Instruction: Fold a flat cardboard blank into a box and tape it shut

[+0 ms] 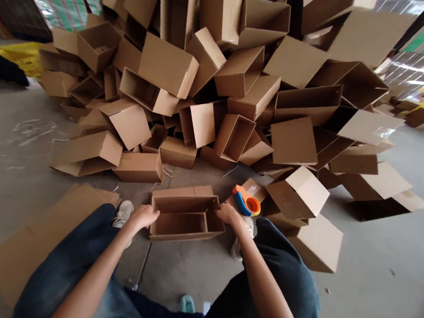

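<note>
An open brown cardboard box point(182, 221) lies on its side on the concrete floor between my knees, its opening facing me. My left hand point(143, 217) grips the box's left edge, and my right hand point(227, 214) holds the upper right edge of its wall. Just beyond my right hand, an orange and blue packing tape dispenser point(246, 201) rests on a flattened piece of cardboard point(252, 189).
A large heap of several cardboard boxes point(204, 79) rises directly ahead. A flat cardboard sheet point(38, 228) lies beside my left leg. Loose boxes point(312, 242) lie to the right. A dark sleeve or similar shape point(1, 66) appears at the far left.
</note>
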Motion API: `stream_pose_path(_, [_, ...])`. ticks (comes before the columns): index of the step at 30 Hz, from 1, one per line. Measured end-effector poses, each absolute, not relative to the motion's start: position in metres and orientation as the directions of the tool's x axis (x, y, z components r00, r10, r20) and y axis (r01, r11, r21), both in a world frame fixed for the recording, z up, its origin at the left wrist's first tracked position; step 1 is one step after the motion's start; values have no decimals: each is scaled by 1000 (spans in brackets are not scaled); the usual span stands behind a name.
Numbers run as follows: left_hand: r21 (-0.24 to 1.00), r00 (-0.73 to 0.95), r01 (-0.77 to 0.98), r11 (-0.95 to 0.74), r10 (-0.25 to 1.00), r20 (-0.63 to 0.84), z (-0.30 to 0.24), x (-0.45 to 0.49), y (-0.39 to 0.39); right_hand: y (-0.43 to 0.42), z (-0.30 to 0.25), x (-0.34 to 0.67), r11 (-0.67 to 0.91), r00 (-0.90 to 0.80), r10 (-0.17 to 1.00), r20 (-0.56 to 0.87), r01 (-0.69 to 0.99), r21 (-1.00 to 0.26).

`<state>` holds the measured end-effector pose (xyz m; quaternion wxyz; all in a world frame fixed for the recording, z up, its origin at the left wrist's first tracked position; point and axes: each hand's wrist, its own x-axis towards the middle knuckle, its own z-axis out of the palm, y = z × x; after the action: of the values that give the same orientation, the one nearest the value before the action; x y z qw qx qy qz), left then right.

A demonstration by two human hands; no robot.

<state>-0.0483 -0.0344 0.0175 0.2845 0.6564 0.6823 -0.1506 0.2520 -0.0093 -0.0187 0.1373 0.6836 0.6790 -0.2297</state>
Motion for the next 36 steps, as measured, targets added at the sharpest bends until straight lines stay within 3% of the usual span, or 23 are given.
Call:
stream_pose_path(9, [115,29,992,47,812,-582,6,-48,-36,-5,-33,252,12,-107,854,-510,983,-186])
stream_pose_path(16, [185,23,975,125,770,-637,-8,-57,-24,-6,-32,254,62,-177,813,-554,974,-220])
stream_pose_path(26, [86,-60,987,136,809,-584,-7,-39,-21,-17,-43,253,44,-157,853,-498,972,-231])
stream_pose_path(32, [61,-117,982,179,831,-544,-11,-35,-24,-21,-49,252,33,-123,873,-472,980,-195])
stream_pose_path(36, [77,-116,980,182,844,-523,-14,-30,-28,-27,-46,233,50,-79,891,-447,996,-78])
